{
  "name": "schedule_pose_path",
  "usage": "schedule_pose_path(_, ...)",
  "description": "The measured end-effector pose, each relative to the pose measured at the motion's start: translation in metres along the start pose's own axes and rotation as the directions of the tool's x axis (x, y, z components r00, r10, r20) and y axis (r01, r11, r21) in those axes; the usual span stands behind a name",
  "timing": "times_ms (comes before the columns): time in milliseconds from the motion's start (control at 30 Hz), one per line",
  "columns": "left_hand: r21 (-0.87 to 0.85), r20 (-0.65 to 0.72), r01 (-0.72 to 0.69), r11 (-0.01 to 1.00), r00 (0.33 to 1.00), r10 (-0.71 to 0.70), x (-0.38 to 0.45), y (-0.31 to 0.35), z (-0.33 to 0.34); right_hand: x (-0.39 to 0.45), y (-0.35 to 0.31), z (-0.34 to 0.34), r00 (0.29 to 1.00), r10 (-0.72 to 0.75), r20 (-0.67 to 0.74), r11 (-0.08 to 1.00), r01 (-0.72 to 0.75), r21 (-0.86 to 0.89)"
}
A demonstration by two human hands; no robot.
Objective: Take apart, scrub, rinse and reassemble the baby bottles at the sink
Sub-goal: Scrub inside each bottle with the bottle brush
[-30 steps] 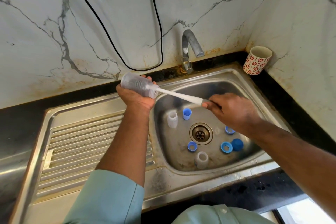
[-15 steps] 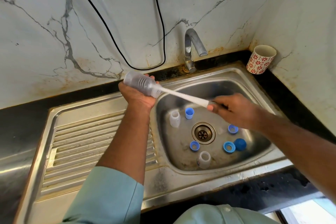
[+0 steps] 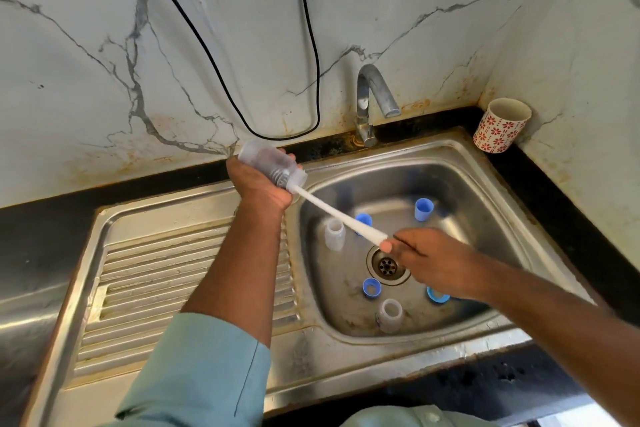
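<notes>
The left hand (image 3: 258,185) wraps curled fingers around the clear bottle (image 3: 272,163), tilted above the sink (image 3: 485,163) edge. The right hand (image 3: 434,262) pinches the brush handle (image 3: 341,217), bristles inside. The bottle looks light and probably wet-slick (mid-body grip seems safest).

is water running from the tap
No, the tap shows no stream below its spout, and the sink under it looks free of falling water.

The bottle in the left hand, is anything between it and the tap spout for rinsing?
Nothing visible blocks it. The bottle sits left of the tap spout with open air between; only the brush is in its mouth.
</notes>
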State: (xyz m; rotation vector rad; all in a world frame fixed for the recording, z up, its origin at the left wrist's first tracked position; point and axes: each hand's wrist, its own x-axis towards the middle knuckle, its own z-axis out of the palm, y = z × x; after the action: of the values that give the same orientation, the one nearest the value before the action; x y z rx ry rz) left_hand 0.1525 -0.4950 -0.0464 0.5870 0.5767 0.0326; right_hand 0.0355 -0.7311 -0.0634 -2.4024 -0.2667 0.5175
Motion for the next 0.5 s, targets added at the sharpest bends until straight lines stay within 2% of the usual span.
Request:
schedule_pose_path(67,-0.004,0.012,-0.012,1.0,1.0,0.012,-0.001,0.0,-0.005,0.001,0.003,-0.014,0.999,-0.041,-0.016,0.998,0.042,0.041)
schedule_pose_path(167,0.063,0.045,0.045,0.997,0.998,-0.048,-0.007,-0.006,0.003,0.007,0.005,-0.005,0.996,0.031,-0.087,0.99,-0.019,0.138)
schedule_pose_path(267,0.076,-0.008,0.042,0.996,0.999,-0.042,-0.001,0.0,-0.001,-0.002,-0.003,0.005,0.999,0.043,-0.008,0.999,-0.043,0.024)
schedule_pose_path(333,-0.026,-0.004,0.019,0.999,1.0,-0.019,-0.001,0.001,-0.01,-0.007,-0.003,-0.006,0.999,-0.016,0.038,1.0,0.016,0.001)
schedule_pose_path(400,-0.04,-0.047,-0.008,0.999,0.999,0.006,-0.002,-0.001,-0.016,-0.004,0.004,-0.014,0.999,-0.04,-0.011,0.999,0.04,-0.006)
schedule_pose_path(500,0.07,-0.062,0.008,0.998,0.998,-0.004,-0.003,-0.006,-0.018,-0.005,0.009,0.001,0.999,0.039,-0.036,0.999,-0.04,-0.035)
